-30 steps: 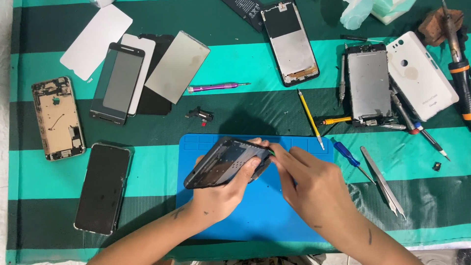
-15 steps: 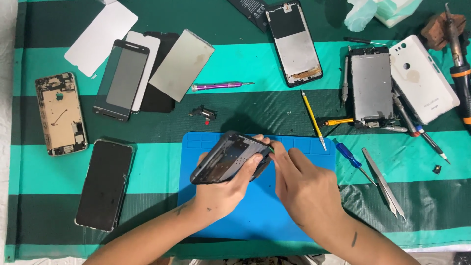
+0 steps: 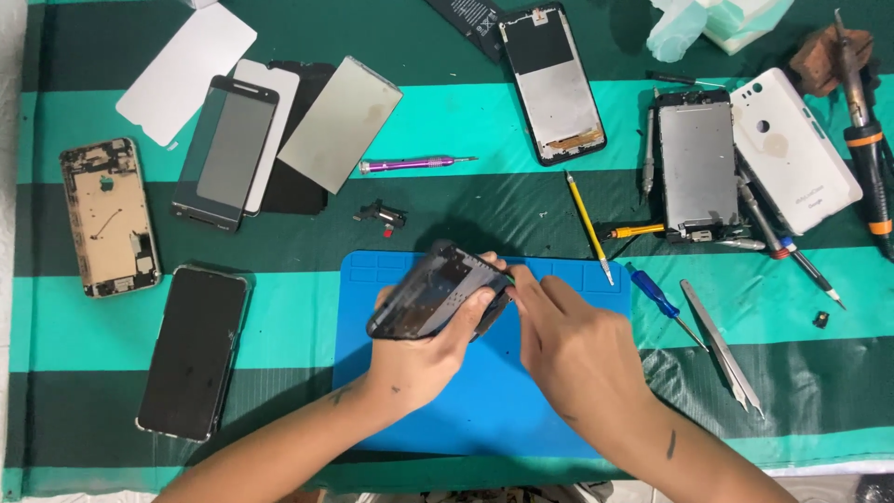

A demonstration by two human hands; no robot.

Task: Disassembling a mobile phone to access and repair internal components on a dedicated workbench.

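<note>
While the left hand point(image 3: 424, 359) grips the dark phone frame point(image 3: 436, 293) tilted above the blue mat point(image 3: 484, 410), the right hand point(image 3: 573, 349) — fingertips pinched narrow at its top edge — does best prying gently, slowly.

a purple screwdriver point(image 3: 414, 165) lay on the green striped cloth point(image 3: 447, 121). a gold phone frame point(image 3: 109, 217) and a black-screened phone point(image 3: 194, 351) sat at the left; a white back cover point(image 3: 794, 149), tweezers point(image 3: 722, 345) and a blue screwdriver point(image 3: 663, 301) at the right.

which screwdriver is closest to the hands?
The blue-handled screwdriver, just off the blue mat's right edge beside the right hand. The purple and yellow ones lie farther up.
</note>
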